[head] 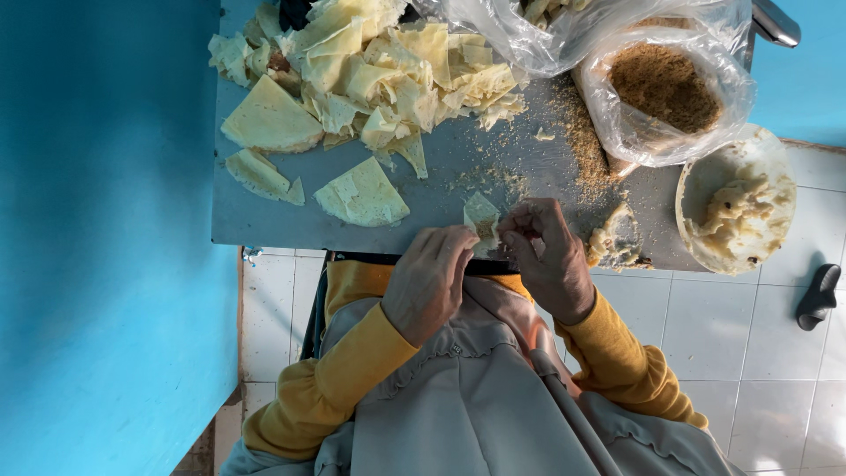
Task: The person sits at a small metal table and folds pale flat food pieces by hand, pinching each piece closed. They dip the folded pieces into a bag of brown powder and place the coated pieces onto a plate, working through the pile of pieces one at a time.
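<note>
At the near edge of the grey table (264,225) your two hands meet over your lap, and between them sits a small folded wrapper (481,216), pale yellow, raised just above the table edge. Your left hand (429,282) has its fingers curled shut on the wrapper's near side; your right hand (548,256) pinches its other side with the fingertips drawn together. Bright blue wall (106,238) fills the space beside the table, and white floor tiles (731,335) show below, with a dark sandal (818,295) lying on them. Across the table a loose heap of wrapper pieces (379,70) is piled at the far side, with three flatter triangular pieces lying apart nearer you. Brown crumbs (586,145) are scattered on the surface. A clear plastic bag (670,88) stands open, holding brown crumbs, and a second clear bag (546,31) behind it holds more pale pieces. Just beside your right hand lies a lump of filling (614,238), and a round bowl (736,198) at the table's corner holds more of that pale, lumpy paste.
</note>
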Tool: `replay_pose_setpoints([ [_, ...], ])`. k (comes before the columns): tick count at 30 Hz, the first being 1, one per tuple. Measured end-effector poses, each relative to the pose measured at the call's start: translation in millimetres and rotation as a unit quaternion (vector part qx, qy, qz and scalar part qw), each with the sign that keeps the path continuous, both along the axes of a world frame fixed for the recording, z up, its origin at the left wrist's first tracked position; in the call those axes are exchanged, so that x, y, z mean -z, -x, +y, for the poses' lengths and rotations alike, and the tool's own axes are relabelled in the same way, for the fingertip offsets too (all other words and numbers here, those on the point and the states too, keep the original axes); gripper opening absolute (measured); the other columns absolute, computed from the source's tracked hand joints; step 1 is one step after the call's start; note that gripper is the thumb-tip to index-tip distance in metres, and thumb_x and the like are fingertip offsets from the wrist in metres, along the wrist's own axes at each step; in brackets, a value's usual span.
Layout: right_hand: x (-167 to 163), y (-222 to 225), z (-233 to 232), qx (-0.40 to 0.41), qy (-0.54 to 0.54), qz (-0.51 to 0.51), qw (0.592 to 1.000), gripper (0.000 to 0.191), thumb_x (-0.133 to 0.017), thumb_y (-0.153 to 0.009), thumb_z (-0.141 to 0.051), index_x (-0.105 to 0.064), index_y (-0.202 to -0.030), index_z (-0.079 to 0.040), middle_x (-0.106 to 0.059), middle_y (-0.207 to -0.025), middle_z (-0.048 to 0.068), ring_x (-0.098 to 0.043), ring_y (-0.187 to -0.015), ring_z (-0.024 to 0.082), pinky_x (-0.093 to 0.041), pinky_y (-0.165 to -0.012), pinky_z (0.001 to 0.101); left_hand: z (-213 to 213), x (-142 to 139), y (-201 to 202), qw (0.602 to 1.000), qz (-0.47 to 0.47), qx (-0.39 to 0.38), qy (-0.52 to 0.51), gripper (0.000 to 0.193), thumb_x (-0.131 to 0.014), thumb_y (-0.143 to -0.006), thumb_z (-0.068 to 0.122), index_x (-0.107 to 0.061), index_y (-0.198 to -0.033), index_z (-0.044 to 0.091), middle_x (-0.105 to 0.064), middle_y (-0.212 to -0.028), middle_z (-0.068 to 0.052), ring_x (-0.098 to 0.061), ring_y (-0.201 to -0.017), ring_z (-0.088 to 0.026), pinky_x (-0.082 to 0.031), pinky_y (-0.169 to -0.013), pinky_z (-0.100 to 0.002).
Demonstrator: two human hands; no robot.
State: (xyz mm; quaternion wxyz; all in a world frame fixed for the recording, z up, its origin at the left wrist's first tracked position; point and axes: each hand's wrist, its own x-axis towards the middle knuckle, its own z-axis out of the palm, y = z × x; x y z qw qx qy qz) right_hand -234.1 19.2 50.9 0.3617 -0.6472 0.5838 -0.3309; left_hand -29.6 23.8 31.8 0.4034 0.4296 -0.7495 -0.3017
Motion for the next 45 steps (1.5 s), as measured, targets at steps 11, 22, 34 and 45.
replay_pose_setpoints([
  [11, -14, -10, 0, -0.078, 0.068, 0.098, 0.990, 0.030, -0.062, -0.097, 0.008, -0.055, -0.125, -0.001, -0.071, -0.114, 0.013, -0.076, -0.094, 0.020, -0.063, -0.079, 0.0315, -15, 19, -7, 0.978, -0.149, 0.061, 0.132, 0.029, -0.068, -0.084, 0.007, -0.065, -0.113, 0.002, -0.064, -0.110, -0.008, -0.060, -0.107, -0.025, -0.053, -0.096, -0.035],
  [22, -8, -6, -32, -0.093, -0.007, 0.071, 0.993, 0.036, -0.070, -0.092, 0.002, -0.055, -0.124, -0.001, -0.072, -0.094, 0.011, -0.074, -0.078, 0.026, -0.060, -0.067, 0.0340, -28, 17, 5, 0.982, -0.146, 0.002, 0.116, 0.016, -0.066, -0.090, 0.006, -0.065, -0.105, 0.004, -0.059, -0.099, -0.007, -0.058, -0.095, -0.024, -0.053, -0.085, -0.036],
  [34, -7, -12, -21, -0.154, 0.204, 0.178, 0.950, 0.047, -0.072, -0.090, 0.003, -0.050, -0.131, -0.005, -0.069, -0.103, 0.016, -0.072, -0.091, 0.031, -0.059, -0.075, 0.0385, -38, 16, 12, 0.986, -0.139, 0.014, 0.091, 0.016, -0.067, -0.081, 0.007, -0.065, -0.096, 0.001, -0.058, -0.097, -0.012, -0.058, -0.096, -0.030, -0.050, -0.085, -0.040],
  [45, 7, -5, -20, -0.168, 0.264, 0.191, 0.930, 0.061, -0.071, -0.094, 0.002, -0.035, -0.143, -0.001, -0.068, -0.119, 0.020, -0.069, -0.101, 0.035, -0.058, -0.080, 0.0411, -38, 23, 3, 0.973, -0.192, 0.033, 0.128, 0.016, -0.067, -0.087, 0.009, -0.066, -0.102, 0.004, -0.062, -0.095, -0.008, -0.062, -0.096, -0.025, -0.053, -0.080, -0.035],
])
